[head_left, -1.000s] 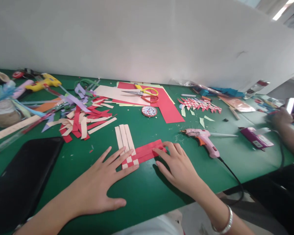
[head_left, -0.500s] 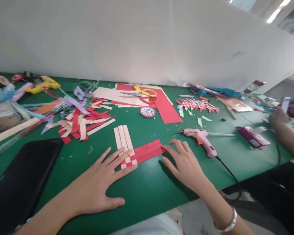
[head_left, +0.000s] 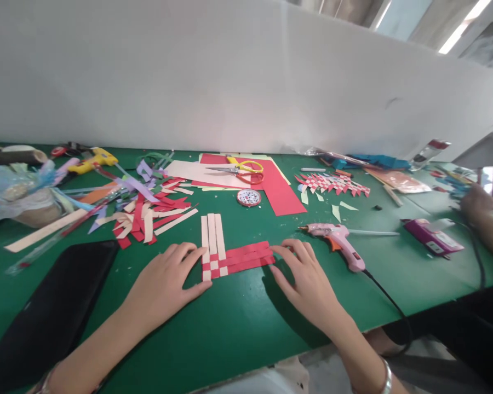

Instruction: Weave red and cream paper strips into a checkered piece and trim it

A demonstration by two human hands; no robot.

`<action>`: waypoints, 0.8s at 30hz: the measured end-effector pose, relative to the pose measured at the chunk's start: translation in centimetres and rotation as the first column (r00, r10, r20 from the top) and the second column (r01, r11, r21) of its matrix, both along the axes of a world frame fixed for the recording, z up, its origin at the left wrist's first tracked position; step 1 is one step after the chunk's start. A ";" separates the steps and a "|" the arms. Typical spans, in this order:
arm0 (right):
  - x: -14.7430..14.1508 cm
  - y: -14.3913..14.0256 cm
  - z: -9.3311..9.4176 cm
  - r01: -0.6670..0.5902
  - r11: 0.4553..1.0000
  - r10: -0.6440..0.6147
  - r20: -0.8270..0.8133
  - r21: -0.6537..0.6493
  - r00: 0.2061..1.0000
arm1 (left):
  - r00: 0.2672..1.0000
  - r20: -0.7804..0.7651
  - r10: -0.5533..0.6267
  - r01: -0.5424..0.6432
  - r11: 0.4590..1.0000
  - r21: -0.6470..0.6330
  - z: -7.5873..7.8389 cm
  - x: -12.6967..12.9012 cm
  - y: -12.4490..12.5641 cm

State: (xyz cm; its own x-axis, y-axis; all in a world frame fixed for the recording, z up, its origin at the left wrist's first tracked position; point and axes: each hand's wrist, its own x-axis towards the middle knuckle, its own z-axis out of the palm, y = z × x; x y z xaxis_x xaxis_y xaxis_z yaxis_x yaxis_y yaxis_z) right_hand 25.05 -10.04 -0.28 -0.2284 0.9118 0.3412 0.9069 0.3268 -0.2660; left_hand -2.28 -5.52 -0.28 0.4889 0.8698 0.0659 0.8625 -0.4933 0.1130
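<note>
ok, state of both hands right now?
Left hand: open, thumb and forefinger apart at the left edge of the red-and-cream checkered paper weave.
Right hand: half-curled at the right end of the flat red paper strips; pinching or not, can't tell.

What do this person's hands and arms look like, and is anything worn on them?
The left hand and right hand are bare and ungloved. No sleeves show. A shiny silver-coloured bangle circles the right forearm; anything worn on the left is too cut off to identify.
</note>
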 end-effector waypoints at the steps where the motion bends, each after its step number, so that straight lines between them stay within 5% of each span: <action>1: -0.1 0.0 0.0 -0.004 1.000 0.004 -0.008 0.005 1.000 | 1.000 0.014 0.001 0.000 1.000 -0.023 0.0 -0.1 0.3; 8: -0.6 0.1 0.8 -0.087 0.996 0.086 -0.052 -0.022 0.995 | 0.982 0.181 0.053 -0.027 0.989 -0.144 0.1 -0.3 1.8; 14: -1.2 1.9 4.4 -0.278 0.959 0.277 -0.009 -0.054 0.961 | 0.956 0.221 0.190 -0.141 0.965 -0.222 0.3 0.7 2.9; 19: -3.1 6.8 5.9 -0.523 0.847 0.527 0.025 -0.093 0.850 | 0.933 0.238 0.270 -0.225 0.953 -0.203 0.6 1.7 3.4; 24: -6.2 12.7 4.2 -0.510 0.837 0.546 0.248 -0.197 0.800 | 0.901 0.371 0.226 -0.157 0.966 -0.206 0.1 2.1 3.8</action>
State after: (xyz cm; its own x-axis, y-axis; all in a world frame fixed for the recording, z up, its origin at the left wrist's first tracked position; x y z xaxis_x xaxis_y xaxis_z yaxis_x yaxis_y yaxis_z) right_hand 18.87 2.68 3.93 -0.7553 0.6496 0.0875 0.6432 0.7602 -0.0917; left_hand -0.21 -1.68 -0.18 0.2766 0.9590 0.0618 0.8085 -0.2670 0.5244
